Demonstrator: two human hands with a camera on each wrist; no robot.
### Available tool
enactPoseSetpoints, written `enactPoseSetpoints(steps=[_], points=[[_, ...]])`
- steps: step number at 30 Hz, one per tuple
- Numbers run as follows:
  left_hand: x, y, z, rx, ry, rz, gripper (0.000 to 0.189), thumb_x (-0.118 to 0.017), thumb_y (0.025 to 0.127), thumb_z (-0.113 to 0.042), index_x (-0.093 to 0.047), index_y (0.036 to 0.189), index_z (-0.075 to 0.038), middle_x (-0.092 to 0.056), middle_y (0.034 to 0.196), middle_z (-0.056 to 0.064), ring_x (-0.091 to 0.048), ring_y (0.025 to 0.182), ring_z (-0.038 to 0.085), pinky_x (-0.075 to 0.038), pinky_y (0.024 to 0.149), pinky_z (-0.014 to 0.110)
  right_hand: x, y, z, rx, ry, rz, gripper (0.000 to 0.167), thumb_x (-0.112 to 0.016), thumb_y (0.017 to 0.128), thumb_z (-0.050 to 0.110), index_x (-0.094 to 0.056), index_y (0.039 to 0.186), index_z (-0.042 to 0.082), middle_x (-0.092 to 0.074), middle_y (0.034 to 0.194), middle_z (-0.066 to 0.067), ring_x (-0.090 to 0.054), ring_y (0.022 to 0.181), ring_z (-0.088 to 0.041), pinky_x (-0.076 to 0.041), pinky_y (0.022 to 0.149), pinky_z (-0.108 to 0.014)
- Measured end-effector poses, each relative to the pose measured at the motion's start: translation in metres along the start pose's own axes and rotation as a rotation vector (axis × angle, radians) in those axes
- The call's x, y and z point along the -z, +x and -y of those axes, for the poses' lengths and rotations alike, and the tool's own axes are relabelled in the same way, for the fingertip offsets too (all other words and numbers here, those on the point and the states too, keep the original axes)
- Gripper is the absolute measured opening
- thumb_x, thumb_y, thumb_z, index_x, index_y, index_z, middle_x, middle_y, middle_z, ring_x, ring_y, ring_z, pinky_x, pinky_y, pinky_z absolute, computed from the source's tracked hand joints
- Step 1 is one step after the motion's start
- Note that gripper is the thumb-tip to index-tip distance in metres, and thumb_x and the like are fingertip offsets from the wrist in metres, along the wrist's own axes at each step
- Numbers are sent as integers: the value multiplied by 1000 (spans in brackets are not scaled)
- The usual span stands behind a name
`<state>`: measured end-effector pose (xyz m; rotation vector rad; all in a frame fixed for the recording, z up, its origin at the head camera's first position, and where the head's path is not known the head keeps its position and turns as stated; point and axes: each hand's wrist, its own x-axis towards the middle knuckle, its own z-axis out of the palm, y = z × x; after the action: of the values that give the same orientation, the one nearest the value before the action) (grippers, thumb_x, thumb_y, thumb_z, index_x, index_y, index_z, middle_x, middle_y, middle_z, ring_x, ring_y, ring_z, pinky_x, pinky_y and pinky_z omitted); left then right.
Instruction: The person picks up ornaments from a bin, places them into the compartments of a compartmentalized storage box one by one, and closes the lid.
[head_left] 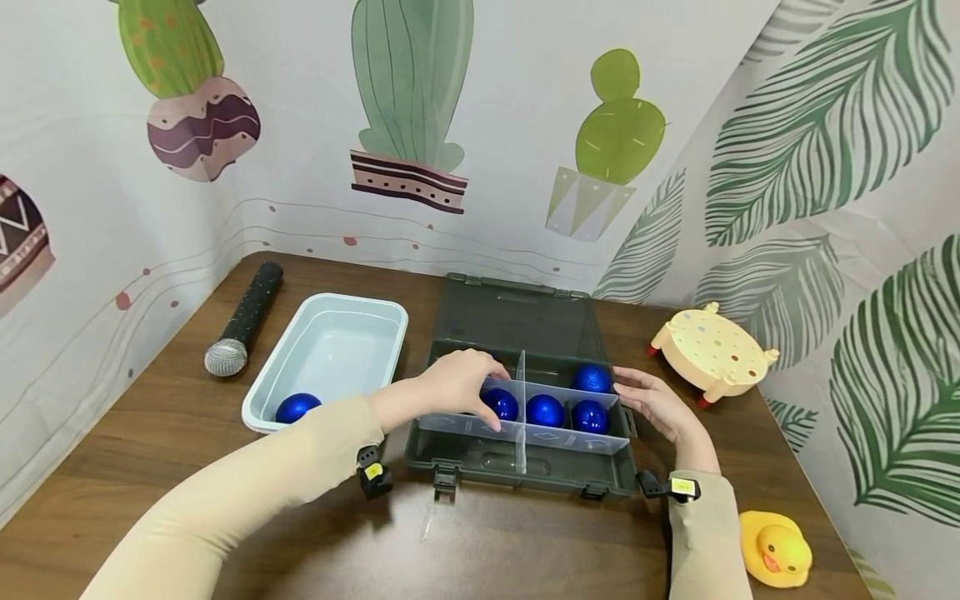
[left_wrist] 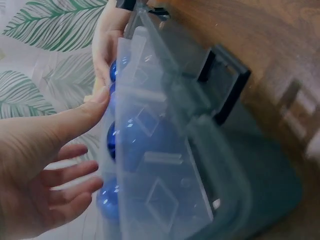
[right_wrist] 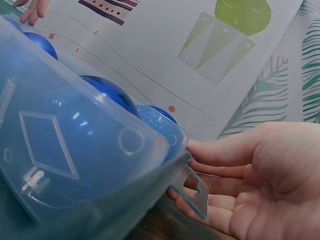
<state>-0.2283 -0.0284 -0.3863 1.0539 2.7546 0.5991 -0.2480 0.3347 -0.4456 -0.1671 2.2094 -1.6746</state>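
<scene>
A dark translucent case lies with its lid raised, split by clear dividers. Shiny blue balls, one of them, sit in its middle row, and a glittery blue ball rests behind them on the right. My left hand hovers over the left half, fingers spread with nothing between them, beside another blue ball. In the left wrist view its thumb is close to the divider's top edge. At the case's right end, my right hand has its fingers along the outer wall, thumb at the rim.
Left of the case stands a pale blue tray with one blue ball in it. A microphone lies farther left. To the right are a cream-coloured footed toy stool and a yellow rubber duck.
</scene>
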Motion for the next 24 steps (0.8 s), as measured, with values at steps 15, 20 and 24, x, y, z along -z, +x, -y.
enactPoseSetpoints(steps=[15, 20, 24], points=[[71, -44, 25, -199, -146, 126, 43, -76, 85, -21, -65, 124, -7, -70, 118, 7, -67, 97, 20, -55, 79, 32, 1, 2, -2, -2, 12, 15, 61, -49, 101, 14, -21, 148, -15, -21, 152, -38, -55, 101, 12, -46, 88, -9], [88, -61, 46, -153, -155, 98, 42, -76, 85, -19, -65, 123, -8, -71, 109, 2, -66, 93, 16, -55, 79, 34, 0, 1, -2, 0, 3, 9, 61, -49, 101, 14, -22, 147, -15, -22, 152, -38, -55, 101, 12, -46, 88, -9], [97, -77, 70, -91, -151, 114, 43, -75, 86, -21, -63, 125, -7, -70, 114, 4, -65, 103, 22, -54, 87, 45, 0, 0, -2, 4, 2, 10, 61, -49, 101, 13, -22, 147, -16, -22, 151, -38, -54, 101, 12, -45, 89, -9]])
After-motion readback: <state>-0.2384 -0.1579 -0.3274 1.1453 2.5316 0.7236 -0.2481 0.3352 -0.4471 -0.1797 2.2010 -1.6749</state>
